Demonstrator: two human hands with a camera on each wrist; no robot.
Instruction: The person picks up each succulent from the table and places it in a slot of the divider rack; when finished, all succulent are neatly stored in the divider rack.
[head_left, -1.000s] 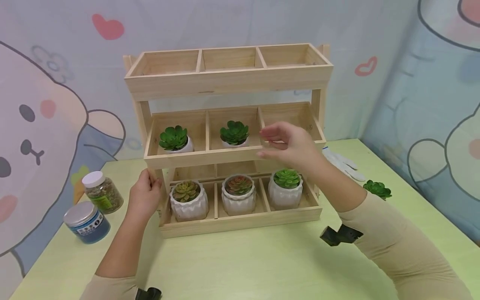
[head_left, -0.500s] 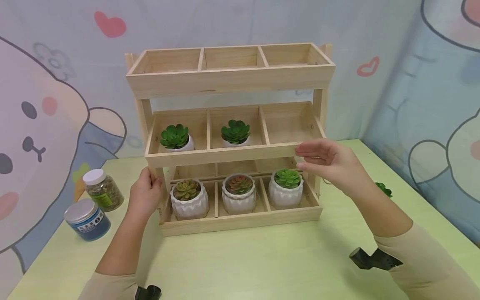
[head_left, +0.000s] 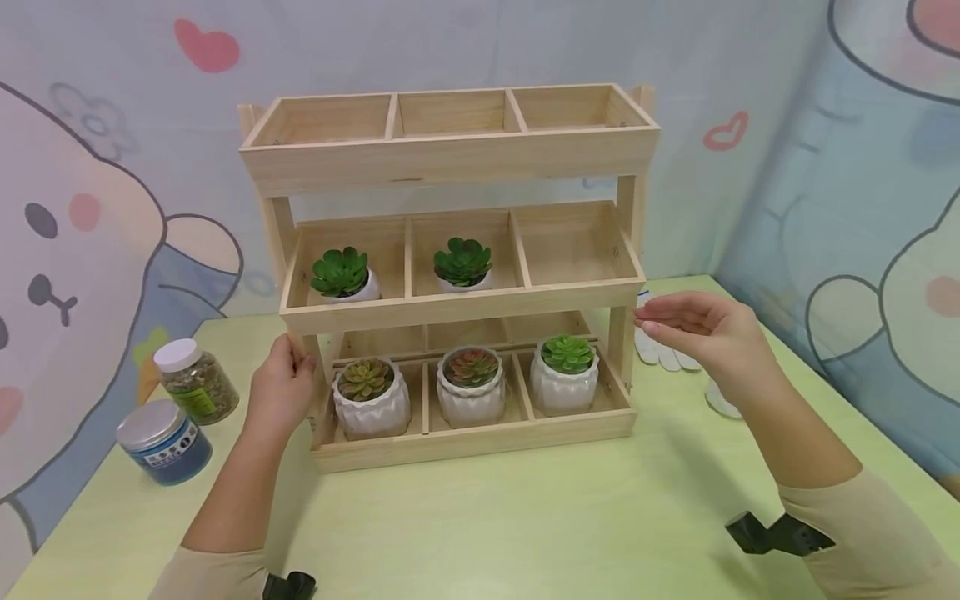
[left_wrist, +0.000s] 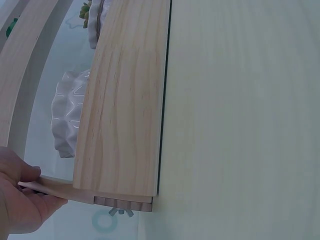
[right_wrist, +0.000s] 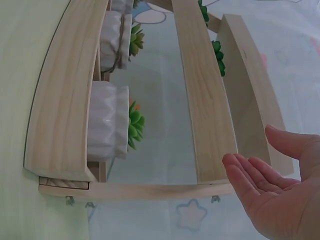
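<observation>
A three-tier wooden plant rack (head_left: pixel 450 162) stands on the table. My left hand (head_left: pixel 281 387) grips its left side post; in the left wrist view, thumb and fingers (left_wrist: pixel 47 207) wrap the wood. Beside the right post, my right hand (head_left: pixel 697 333) holds nothing, its fingers loosely extended; whether it touches the wood I cannot tell. Two dark green succulents (head_left: pixel 462 262) in white pots occupy the middle tier's left and centre compartments. White ceramic pots (head_left: pixel 372 414) with small succulents fill the bottom tier, one per compartment. The top tier (head_left: pixel 450 114) holds no plants.
At the left are a white-lidded jar (head_left: pixel 197 382) of granules and a blue jar (head_left: pixel 165 442) with a silver lid. White gloves (head_left: pixel 663 354) lie behind my right hand. A white object (head_left: pixel 720 398) is partly hidden by my right wrist.
My right hand has moved right, from in front of the middle tier to beside the right post. The left hand keeps its grip. My right forearm now hides the loose green succulent.
</observation>
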